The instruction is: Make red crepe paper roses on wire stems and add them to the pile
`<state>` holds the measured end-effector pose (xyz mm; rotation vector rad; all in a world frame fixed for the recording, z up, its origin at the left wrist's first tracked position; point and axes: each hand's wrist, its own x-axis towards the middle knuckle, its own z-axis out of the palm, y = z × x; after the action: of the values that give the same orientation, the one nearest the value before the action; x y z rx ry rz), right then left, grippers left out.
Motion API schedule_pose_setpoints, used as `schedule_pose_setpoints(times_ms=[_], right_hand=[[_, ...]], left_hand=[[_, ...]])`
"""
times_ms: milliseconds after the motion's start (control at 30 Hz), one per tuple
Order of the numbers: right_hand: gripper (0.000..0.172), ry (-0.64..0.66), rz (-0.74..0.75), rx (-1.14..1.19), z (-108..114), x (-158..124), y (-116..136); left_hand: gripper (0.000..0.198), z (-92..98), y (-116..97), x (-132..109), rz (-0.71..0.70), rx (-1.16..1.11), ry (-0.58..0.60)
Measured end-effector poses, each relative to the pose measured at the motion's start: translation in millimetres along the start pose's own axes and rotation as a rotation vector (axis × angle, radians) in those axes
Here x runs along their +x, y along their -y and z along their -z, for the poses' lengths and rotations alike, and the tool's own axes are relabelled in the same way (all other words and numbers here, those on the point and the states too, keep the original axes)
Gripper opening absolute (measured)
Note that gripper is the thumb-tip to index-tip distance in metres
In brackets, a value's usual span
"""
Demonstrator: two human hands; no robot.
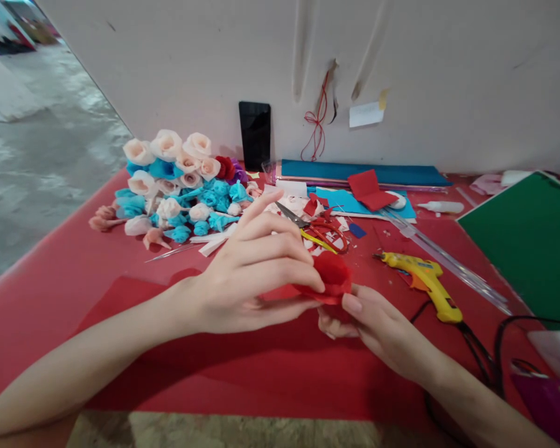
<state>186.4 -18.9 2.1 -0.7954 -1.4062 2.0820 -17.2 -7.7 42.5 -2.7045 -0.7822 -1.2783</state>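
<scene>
A red crepe paper flower (332,274), cupped in shape, is held up over the table between both hands. My left hand (256,274) pinches its left edge, thumb below and a fingertip inside the cup, the other fingers raised. On the flower's right side, my right hand (366,317) grips the rim between thumb and fingers. Just behind the flower lie scissors (320,231) with red and yellow handles, among red and white paper scraps (303,205). A yellow glue gun (422,280) rests to the right of my right hand.
Finished paper flowers (177,186) in cream, blue and pink are heaped at the back left. A black phone (255,135) leans on the wall. Blue paper (364,172), clear sticks (452,267), a small bottle (442,207) and a green board (527,242) lie toward the right.
</scene>
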Motion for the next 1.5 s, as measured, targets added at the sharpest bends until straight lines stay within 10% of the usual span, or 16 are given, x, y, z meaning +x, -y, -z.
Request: schedule_pose_setpoints(times_ms=[1033, 1500], right_hand=[[0.046, 0.433, -0.168, 0.408, 0, 6, -6], [0.032, -0.179, 0.265, -0.181, -12, -4, -5]], left_hand=[[0.019, 13.0, -6, 5, -0.073, -0.074, -0.035], [0.012, 9.8, -13, 2, -0.060, 0.045, -0.084]])
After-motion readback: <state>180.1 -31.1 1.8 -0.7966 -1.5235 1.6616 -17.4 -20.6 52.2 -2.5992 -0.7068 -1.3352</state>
